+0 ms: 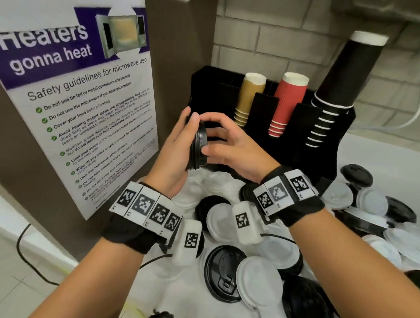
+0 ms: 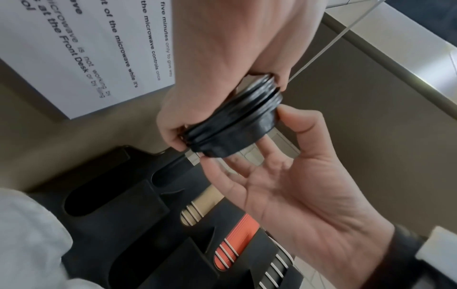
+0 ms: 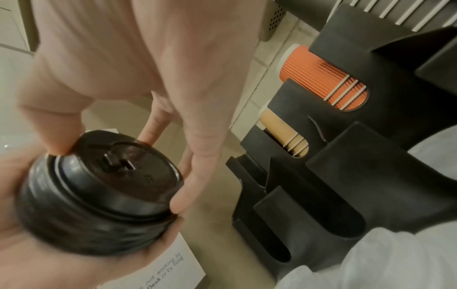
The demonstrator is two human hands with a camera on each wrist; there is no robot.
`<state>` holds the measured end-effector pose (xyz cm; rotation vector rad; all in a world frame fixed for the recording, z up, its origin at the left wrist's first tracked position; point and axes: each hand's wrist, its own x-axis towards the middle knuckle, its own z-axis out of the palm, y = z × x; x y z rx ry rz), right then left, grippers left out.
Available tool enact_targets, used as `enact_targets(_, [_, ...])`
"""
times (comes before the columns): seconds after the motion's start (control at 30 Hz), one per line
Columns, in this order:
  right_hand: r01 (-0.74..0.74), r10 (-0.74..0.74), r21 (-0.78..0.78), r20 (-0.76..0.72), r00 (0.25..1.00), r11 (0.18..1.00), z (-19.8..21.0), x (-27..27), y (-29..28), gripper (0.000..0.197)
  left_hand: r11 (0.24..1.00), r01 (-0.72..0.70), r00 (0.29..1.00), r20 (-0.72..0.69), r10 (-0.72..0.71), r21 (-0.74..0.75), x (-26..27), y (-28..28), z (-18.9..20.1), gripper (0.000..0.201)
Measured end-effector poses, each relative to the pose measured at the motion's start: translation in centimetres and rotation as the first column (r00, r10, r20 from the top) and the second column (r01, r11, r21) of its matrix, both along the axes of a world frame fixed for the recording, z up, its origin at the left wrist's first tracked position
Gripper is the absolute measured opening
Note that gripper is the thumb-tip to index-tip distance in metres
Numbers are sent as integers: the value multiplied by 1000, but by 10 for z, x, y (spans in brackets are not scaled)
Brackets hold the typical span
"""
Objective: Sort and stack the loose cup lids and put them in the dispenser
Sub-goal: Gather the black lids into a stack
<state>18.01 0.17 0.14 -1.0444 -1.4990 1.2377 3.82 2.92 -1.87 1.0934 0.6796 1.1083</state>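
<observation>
A short stack of black cup lids [image 1: 199, 146] stands on edge between both hands, in front of the black dispenser [image 1: 304, 130]. My left hand [image 1: 184, 135] cups the stack from the left, thumb over its rim. My right hand [image 1: 214, 137] pinches the stack's right face at the rim. In the right wrist view the stack [image 3: 99, 195] lies in the left palm [image 3: 49, 254], with the right fingertips [image 3: 183, 203] on the top lid's edge. The left wrist view shows the same stack [image 2: 235, 125] squeezed between the two hands.
The dispenser holds tan cups [image 1: 247, 97], red cups [image 1: 285, 104] and black cups [image 1: 336, 92]; its left slots [image 1: 208, 90] look dark and unfilled. Loose black lids [image 1: 224, 272] and white lids [image 1: 258, 282] cover the counter below. A microwave poster [image 1: 67, 96] hangs on the left wall.
</observation>
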Motion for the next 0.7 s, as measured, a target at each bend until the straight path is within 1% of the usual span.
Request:
enact_targets(0.1, [23, -23, 30, -4, 1000, 999, -2, 1, -4, 54, 1000, 2, 1000, 30, -2, -10, 5, -3, 0, 81])
enact_targets(0.17, [20, -20, 45, 7, 1000, 999, -3, 3, -4, 53, 1000, 9, 1000, 30, -9, -12, 6, -5, 1, 73])
enact_targets(0.23, [7, -8, 63, 22, 1000, 998, -5, 4, -5, 52, 1000, 27, 1000, -8, -27, 10, 7, -8, 1, 59])
enact_targets(0.33, [-38, 35, 89, 34, 999, 995, -6, 5, -3, 49, 997, 25, 995, -98, -19, 66, 3, -10, 5, 44])
enact_targets(0.4, [-45, 44, 44, 7, 999, 998, -6, 6, 1, 34, 992, 10, 985, -170, 12, 126, -4, -4, 14, 31])
enact_targets(0.43, [-9, 9, 10, 38, 999, 1000, -7, 6, 3, 25, 987, 1, 977, -210, 33, 162, -9, 0, 21, 28])
enact_targets(0.47, [37, -35, -9, 140, 989, 999, -8, 5, 5, 19, 981, -4, 968, -245, 52, 196, -13, 4, 28, 26])
enact_targets(0.5, [56, -56, 10, 309, 949, 998, -10, 3, 6, 16, 974, -2, 960, -272, 64, 225, -17, 7, 36, 25])
enact_targets(0.53, [-3, -17, 40, 490, 872, 999, -14, 0, 7, 15, 969, 9, 954, -294, 67, 248, -20, 10, 44, 25])
enact_targets(0.57, [-121, 55, 59, 643, 764, 991, -20, -5, 6, 16, 962, 22, 947, -314, 67, 271, -21, 12, 51, 25])
enact_targets(0.6, [-257, 127, 53, 762, 634, 965, -25, -14, 4, 19, 954, 35, 940, -334, 69, 296, -22, 12, 57, 25])
enact_targets(0.67, [-491, 206, 13, 897, 390, 871, -35, -39, -3, 30, 939, 54, 926, -369, 80, 341, -20, 13, 67, 25])
enact_targets(0.7, [-562, 213, 1, 925, 316, 827, -38, -54, -6, 37, 934, 60, 921, -380, 85, 353, -20, 13, 72, 25])
